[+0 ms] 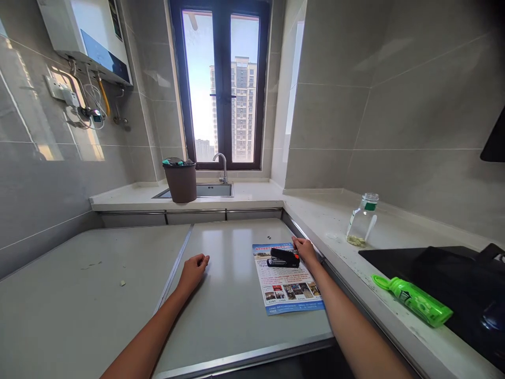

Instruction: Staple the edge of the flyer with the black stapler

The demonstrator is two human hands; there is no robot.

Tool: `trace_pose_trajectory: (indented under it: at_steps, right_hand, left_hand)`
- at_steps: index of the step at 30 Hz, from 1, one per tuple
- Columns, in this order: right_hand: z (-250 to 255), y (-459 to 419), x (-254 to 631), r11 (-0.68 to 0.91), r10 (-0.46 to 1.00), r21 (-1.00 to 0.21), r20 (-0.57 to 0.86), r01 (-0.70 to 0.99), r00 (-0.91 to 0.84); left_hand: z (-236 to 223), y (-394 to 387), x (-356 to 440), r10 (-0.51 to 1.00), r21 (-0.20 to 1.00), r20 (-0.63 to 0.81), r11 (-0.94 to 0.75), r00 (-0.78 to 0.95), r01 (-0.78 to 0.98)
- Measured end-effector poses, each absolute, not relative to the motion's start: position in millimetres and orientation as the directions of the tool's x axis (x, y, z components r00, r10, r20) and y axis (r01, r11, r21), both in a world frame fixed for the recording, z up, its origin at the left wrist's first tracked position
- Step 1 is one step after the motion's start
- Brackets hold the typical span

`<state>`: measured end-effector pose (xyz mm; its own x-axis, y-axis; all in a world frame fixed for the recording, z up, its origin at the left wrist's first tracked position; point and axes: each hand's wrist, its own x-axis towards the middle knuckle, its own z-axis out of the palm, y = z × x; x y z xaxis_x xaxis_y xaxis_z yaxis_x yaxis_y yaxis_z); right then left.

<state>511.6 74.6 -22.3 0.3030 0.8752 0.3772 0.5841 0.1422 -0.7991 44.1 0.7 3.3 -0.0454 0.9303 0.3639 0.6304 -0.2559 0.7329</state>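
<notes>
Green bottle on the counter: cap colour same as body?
Bottle: bright green, cap included. Head view.

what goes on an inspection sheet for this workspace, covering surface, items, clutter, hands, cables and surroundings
surface: grey worktop with a seam, a pale crumb and small dark specks
job's things: black stapler lying on a printed flyer
clutter: green plastic bottle on its side; glass bottle upright, some contents at the bottom
grippers: left hand loosely curled, nothing seen in it; right hand beside the stapler, contact unclear
cables: white cable looped near the wall sockets, below the water heater
surroundings: trash bin by the sink; faucet; window closed
</notes>
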Motion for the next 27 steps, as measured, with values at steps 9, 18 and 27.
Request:
trace_pose_trajectory:
  at_steps: [9, 18, 27]
  right_hand:
    - [-23.1, 77.4, 511.0, 0.149, 0.899, -0.786, 0.36, 0.599, 0.249]
    - [-23.2, 75.7, 511.0, 0.157, 0.9, -0.765, 0.371, 0.625, 0.229]
    - [-25.0, 78.8, 510.0, 0.167, 0.9, -0.73, 0.388, 0.663, 0.2]
  left_hand:
    - [1.6, 2.3, 43.4, 0.931, 0.731, 0.364, -0.261, -0.036, 0.631]
    - [-1.3, 5.1, 43.2, 0.93, 0.721, 0.366, -0.265, -0.027, 0.64]
    - [0.4, 2.7, 43.6, 0.934, 0.732, 0.357, -0.257, -0.033, 0.631]
